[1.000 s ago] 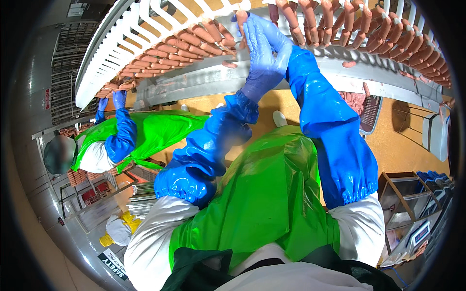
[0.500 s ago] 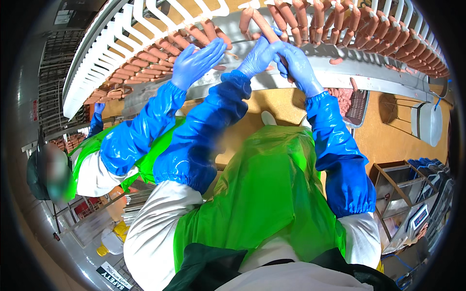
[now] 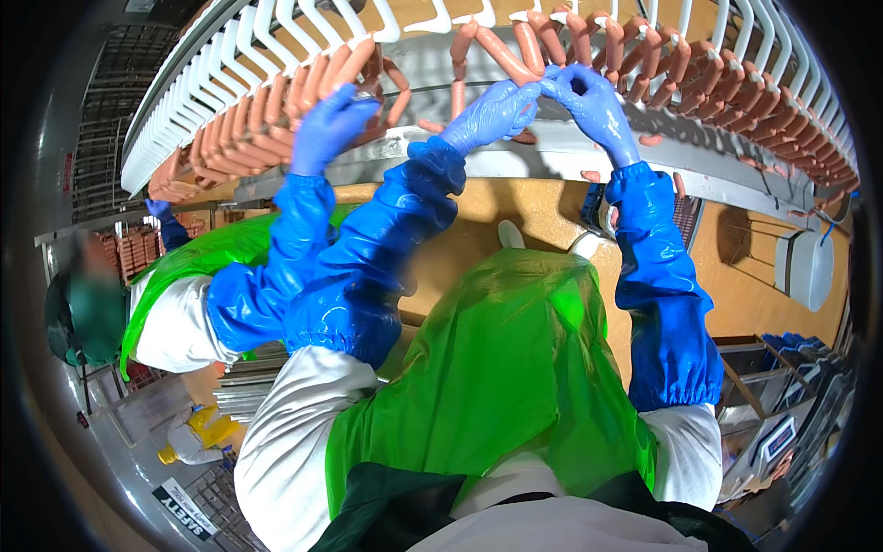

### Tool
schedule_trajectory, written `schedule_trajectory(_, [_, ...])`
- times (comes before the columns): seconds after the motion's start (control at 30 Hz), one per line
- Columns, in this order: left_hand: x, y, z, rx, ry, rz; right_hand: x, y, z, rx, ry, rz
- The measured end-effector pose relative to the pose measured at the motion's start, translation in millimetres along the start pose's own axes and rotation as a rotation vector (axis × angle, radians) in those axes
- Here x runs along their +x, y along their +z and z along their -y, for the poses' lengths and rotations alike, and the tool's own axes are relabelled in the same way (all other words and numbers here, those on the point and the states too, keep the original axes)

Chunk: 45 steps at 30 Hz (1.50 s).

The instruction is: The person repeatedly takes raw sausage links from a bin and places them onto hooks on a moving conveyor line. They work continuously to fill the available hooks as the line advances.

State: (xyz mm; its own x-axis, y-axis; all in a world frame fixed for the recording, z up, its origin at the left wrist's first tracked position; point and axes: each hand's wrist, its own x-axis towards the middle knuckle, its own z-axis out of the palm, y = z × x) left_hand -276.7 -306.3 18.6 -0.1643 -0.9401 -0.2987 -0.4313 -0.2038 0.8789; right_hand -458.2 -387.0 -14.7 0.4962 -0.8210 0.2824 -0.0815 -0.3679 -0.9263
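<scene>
A pink sausage link slants down from a white hook in front of me, part of a linked string. At its lower end my left hand and my right hand, both in blue gloves, meet with fingers pinched together. The link's tip lies between them; whether casing is stretched there is too small to tell. Another link hangs from the same hook, just above my left hand. More sausage strings hang on hooks to the right of my hands.
The curved row of white hooks carries sausages across the far side, above a metal ledge with loose pieces. At left, a co-worker's gloved hand is at the sausages. A dark basket and grey stool stand right.
My right hand has opened out of its fist-like grip into a pinch, slightly right and up. The co-worker's hand moved left. The hanging sausages at left have shifted.
</scene>
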Motion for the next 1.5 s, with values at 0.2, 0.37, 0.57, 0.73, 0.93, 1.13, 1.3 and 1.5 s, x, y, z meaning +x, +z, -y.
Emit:
schedule_trajectory(0.2, [-27, -4, -10, 0.576, 0.492, -0.357, -8, 56, -2, 0.543, 0.131, 0.055])
schedule_trajectory(0.37, [-55, -1, 16, 0.201, 0.261, -0.531, 39, 79, -2, 0.391, 0.463, 0.378])
schedule_trajectory(0.57, [-53, -62, -37, -1.461, -0.066, 0.128, 34, 98, 34, 1.202, 0.311, 0.257])
schedule_trajectory(0.73, [-44, -63, 4, -0.669, -0.185, -0.715, 35, 112, 52, 0.193, 0.470, 0.099])
schedule_trajectory(0.93, [-10, -8, 34, -0.467, 0.164, -0.784, -18, 81, 50, 0.194, 0.334, 0.236])
schedule_trajectory(1.13, [-29, 8, 48, -0.920, 0.190, -0.570, -105, -80, -42, 0.041, 0.245, 0.130])
schedule_trajectory(1.3, [-39, 13, 55, -0.728, -0.124, -0.777, -159, -326, -96, 0.047, 0.357, -0.257])
schedule_trajectory(1.5, [-50, 77, 70, 0.106, -0.267, -1.418, -135, -582, -185, 0.218, 0.268, -0.835])
